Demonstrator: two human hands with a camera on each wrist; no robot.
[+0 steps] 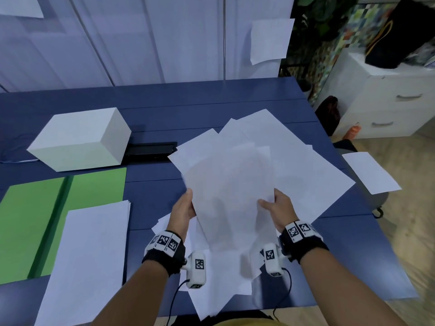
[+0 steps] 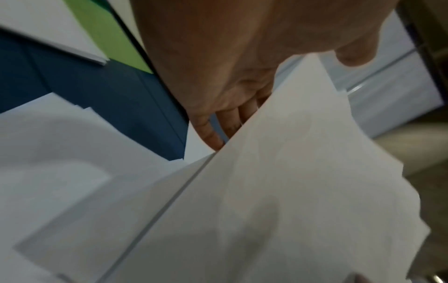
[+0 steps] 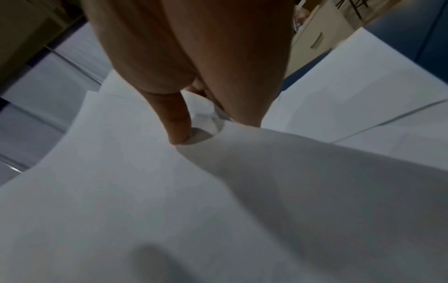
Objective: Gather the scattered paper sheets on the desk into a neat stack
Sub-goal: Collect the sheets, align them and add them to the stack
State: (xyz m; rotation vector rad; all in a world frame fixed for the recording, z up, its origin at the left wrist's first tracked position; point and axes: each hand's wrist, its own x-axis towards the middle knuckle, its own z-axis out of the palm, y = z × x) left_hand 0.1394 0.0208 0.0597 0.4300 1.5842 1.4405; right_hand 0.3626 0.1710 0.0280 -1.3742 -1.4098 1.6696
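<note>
Between both hands: held sheets (image 1: 226,196), lifted off worktop (image 1: 211,100), long axis running away from body. Left hand (image 1: 184,208) grips left edge, right hand (image 1: 279,207) pinches right edge, thumb on top. Loose sheets (image 1: 301,161) fan beyond/right of fingers; neat stack (image 1: 89,250) lies left, nearer left hand.

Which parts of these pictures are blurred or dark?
Head view: the lower end of the held sheets is smeared; box sharp. Left wrist view: soft all over, left hand included. Right wrist view: dim, with a shadow under the thumb.
</note>
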